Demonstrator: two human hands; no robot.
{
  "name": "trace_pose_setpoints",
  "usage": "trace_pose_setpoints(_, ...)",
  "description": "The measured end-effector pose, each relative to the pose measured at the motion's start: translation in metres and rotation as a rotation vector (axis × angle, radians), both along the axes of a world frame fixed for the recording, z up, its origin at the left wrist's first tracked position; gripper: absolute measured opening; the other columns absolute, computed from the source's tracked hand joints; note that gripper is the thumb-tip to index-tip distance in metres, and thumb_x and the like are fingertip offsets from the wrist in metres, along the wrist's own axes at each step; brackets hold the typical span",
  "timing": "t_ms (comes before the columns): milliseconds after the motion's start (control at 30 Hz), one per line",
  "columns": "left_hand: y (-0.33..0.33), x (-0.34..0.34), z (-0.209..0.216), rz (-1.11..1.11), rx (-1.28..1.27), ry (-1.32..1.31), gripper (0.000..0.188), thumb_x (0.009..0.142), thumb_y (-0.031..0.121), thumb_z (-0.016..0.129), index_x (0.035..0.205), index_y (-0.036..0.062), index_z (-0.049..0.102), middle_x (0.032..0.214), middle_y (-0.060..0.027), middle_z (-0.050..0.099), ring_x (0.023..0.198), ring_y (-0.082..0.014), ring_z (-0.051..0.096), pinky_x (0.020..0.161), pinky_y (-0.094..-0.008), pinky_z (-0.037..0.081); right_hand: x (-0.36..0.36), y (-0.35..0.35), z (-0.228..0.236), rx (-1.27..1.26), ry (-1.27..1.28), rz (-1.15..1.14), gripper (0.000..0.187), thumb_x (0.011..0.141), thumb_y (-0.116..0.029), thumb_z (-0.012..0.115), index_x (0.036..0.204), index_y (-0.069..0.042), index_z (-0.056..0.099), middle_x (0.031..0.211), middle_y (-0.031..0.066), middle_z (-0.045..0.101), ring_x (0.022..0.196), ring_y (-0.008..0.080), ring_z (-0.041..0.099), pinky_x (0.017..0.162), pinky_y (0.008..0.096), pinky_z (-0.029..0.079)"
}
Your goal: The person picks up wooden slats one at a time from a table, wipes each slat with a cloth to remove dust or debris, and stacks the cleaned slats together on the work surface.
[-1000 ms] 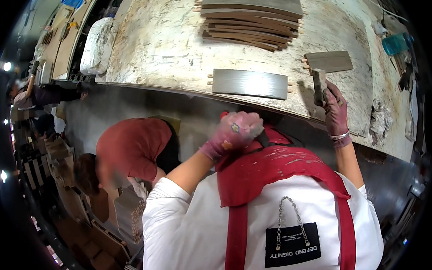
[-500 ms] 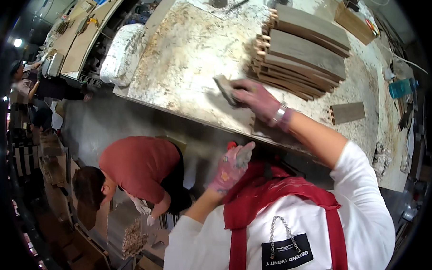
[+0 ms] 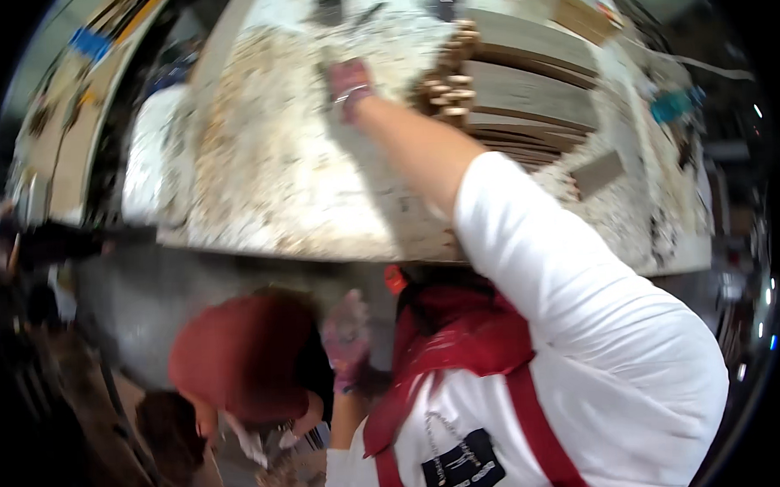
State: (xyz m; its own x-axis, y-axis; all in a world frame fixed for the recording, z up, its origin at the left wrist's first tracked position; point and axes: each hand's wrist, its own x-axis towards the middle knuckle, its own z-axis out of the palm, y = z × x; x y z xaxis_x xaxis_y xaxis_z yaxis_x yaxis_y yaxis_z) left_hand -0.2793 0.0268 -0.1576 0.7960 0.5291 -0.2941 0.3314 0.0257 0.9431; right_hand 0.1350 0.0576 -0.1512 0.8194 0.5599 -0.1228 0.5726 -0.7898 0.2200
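My right hand [image 3: 351, 83], in a pink work glove, is stretched far over the worktable [image 3: 294, 195]. It is closed around a small greyish block [image 3: 326, 64], smeared by motion, whose kind I cannot make out. My left hand [image 3: 347, 335], in a pink glove with grey fingertips, is raised beside my red apron, off the table's near edge. Its fingers are stretched out and hold nothing. To the right of my right forearm stands a stack of curved brown boards [image 3: 530, 84] with light pegs at their left ends. A single short board [image 3: 598, 174] lies nearby.
A dark cup [image 3: 328, 7] and a bottle [image 3: 444, 1] stand at the far side. A white wrapped bundle [image 3: 153, 157] lies by the left edge, a teal bottle [image 3: 673, 105] at the right. A person in a red shirt [image 3: 239, 356] bends down at the lower left.
My right hand has moved left and farther across the table with the block. My left hand has shifted left and down in the picture. The whole view has turned somewhat.
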Motion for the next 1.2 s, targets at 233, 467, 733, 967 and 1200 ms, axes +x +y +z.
trace_pose_setpoints(233, 0.008, 0.033, -0.021, -0.167, -0.238, -0.340, 0.032, 0.092, 0.007, 0.050, 0.121, -0.0054, 0.053, 0.103, -0.0086, 0.062, 0.093, -0.0150, 0.058, 0.082, -0.0278, 0.049, -0.004, 0.004, 0.014, 1.969, 0.667, -0.877, 0.030, 0.088, -0.031, 0.058, 0.101, -0.004, 0.053, 0.094, 0.0184, 0.063, 0.085, 0.0300, 0.062, 0.073, 0.0399, 0.049)
trace_pose_setpoints(467, 0.004, 0.057, -0.004, -0.519, 0.636, -0.356, 0.030, 0.086, 0.015, 0.056, 0.114, 0.0056, 0.058, 0.119, -0.0149, 0.060, 0.101, -0.0283, 0.061, 0.086, -0.0383, 0.049, 0.010, -0.016, -0.006, 1.806, 0.873, -0.427, 0.022, 0.090, -0.029, 0.053, 0.085, -0.009, 0.060, 0.073, 0.0027, 0.055, 0.065, 0.0156, 0.052, 0.061, 0.0288, 0.046)
trace_pose_setpoints(733, -0.007, 0.050, -0.015, -0.427, 0.310, -0.395, 0.030, 0.084, 0.014, 0.056, 0.111, 0.0022, 0.058, 0.114, -0.0141, 0.059, 0.104, -0.0274, 0.058, 0.087, -0.0361, 0.049, -0.157, -0.111, 0.077, 1.486, 1.417, -0.220, 0.041, 0.090, -0.032, 0.060, 0.119, -0.004, 0.056, 0.107, 0.0095, 0.063, 0.100, 0.0211, 0.060, 0.089, 0.0349, 0.048)
trace_pose_setpoints(967, -0.036, 0.062, 0.000, -0.470, 0.492, -0.286, 0.014, 0.081, 0.012, 0.064, 0.094, 0.0081, 0.065, 0.088, -0.0118, 0.064, 0.081, -0.0301, 0.062, 0.072, -0.0396, 0.050, -0.216, -0.246, 0.108, 1.139, 1.285, -0.159, 0.045, 0.088, -0.026, 0.061, 0.125, -0.002, 0.053, 0.101, 0.0031, 0.062, 0.087, 0.0106, 0.056, 0.078, 0.0263, 0.046)
trace_pose_setpoints(1200, -0.090, 0.074, 0.039, -0.634, 0.627, -0.493, 0.015, 0.081, 0.005, 0.061, 0.095, 0.0076, 0.065, 0.073, -0.0109, 0.058, 0.063, -0.0303, 0.057, 0.058, -0.0395, 0.046, -0.227, -0.494, 0.106, 1.819, 1.009, -0.870, 0.040, 0.087, -0.033, 0.061, 0.117, -0.007, 0.056, 0.100, 0.0053, 0.062, 0.090, 0.0164, 0.060, 0.070, 0.0281, 0.049)
